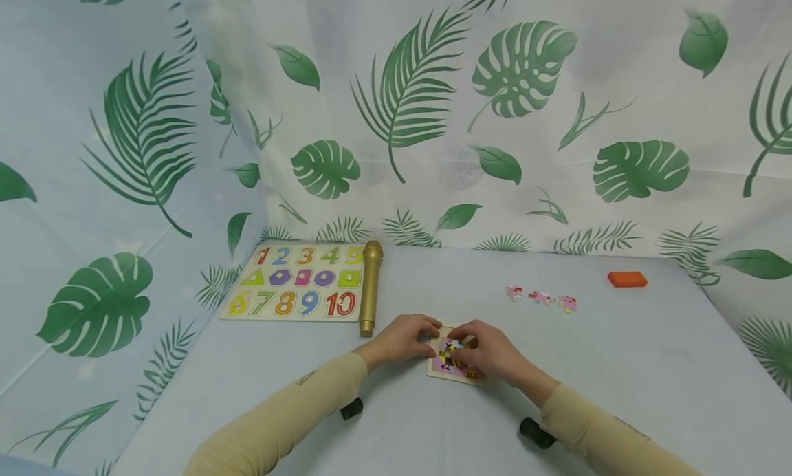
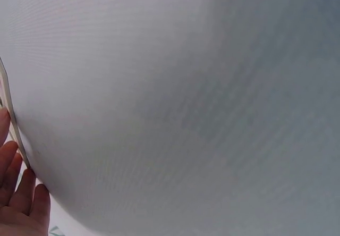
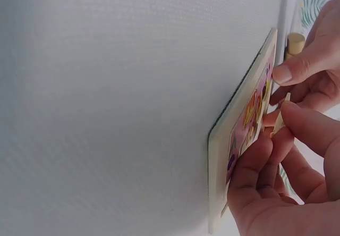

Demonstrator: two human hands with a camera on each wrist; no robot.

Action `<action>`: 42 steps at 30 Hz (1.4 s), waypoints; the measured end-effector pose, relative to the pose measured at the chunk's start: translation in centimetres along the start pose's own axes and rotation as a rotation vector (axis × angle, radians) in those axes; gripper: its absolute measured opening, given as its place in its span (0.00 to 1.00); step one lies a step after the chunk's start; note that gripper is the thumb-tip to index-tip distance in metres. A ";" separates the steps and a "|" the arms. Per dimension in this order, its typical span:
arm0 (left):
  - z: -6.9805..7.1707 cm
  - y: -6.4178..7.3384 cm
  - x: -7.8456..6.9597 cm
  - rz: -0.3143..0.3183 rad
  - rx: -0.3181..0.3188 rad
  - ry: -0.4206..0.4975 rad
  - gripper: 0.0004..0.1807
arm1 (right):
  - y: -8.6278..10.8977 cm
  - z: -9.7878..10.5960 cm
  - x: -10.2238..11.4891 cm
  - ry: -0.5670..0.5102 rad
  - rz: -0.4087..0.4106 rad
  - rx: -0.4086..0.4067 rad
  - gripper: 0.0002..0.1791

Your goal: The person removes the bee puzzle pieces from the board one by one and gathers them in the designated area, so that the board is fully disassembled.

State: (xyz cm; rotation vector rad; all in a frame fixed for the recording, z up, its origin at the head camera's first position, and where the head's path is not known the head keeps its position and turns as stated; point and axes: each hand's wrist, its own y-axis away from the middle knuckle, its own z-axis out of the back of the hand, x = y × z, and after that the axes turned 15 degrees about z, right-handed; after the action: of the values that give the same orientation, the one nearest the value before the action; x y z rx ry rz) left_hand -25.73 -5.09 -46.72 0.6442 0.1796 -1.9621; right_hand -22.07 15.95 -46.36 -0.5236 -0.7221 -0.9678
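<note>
A small picture puzzle (image 1: 445, 375) lies on the tabletop (image 1: 445, 435) at the lower centre of the head view. My left grip (image 1: 402, 335) holds its left edge between thumb and fingers; my right grip (image 1: 491, 350) is pinched on a thin piece (image 3: 278, 122), shown nearly edge-on in the right wrist view. The step in hand appears to be fitting this piece; the next move calls for laying it flat and aligning its outline. Three loose pieces (image 1: 542, 298) lie right of centre. My fingers obscure much of the puzzle; the piece's printed face, as far as I can judge, is hidden.
</note>
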 end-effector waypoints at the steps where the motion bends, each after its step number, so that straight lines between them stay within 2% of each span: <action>1: 0.0 0.0 0.0 0.000 -0.001 0.000 0.18 | 0.0 0.0 0.0 -0.013 -0.012 -0.003 0.15; 9: 0.0 -0.1 -0.2 0.027 -0.010 -0.022 0.18 | 0.2 0.1 0.0 -0.024 -0.031 -0.003 0.15; 18: 0.1 0.1 -0.3 0.025 -0.019 -0.045 0.18 | 0.2 0.0 0.0 -0.045 -0.037 -0.014 0.15; 27: -0.1 -0.1 -0.2 0.048 -0.017 -0.018 0.18 | 0.2 0.2 -0.2 -0.066 -0.042 -0.022 0.15; 35: -0.2 0.0 -0.1 0.038 -0.022 -0.004 0.18 | 0.6 0.8 -0.1 -0.118 -0.024 -0.010 0.17; 39: -0.2 0.0 -0.1 0.048 -0.014 0.009 0.18 | 0.6 1.6 -0.6 -0.073 -0.022 -0.016 0.17; 42: -0.2 0.1 -0.1 0.057 -0.008 0.016 0.18 | 0.5 2.7 -1.8 -0.011 -0.047 -0.032 0.16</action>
State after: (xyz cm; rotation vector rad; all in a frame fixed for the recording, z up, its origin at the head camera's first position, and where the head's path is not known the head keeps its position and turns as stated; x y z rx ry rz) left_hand -25.55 -4.94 -46.87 0.6533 0.1777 -1.9011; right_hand -23.12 18.99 -45.97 -0.5425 -0.7326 -1.0220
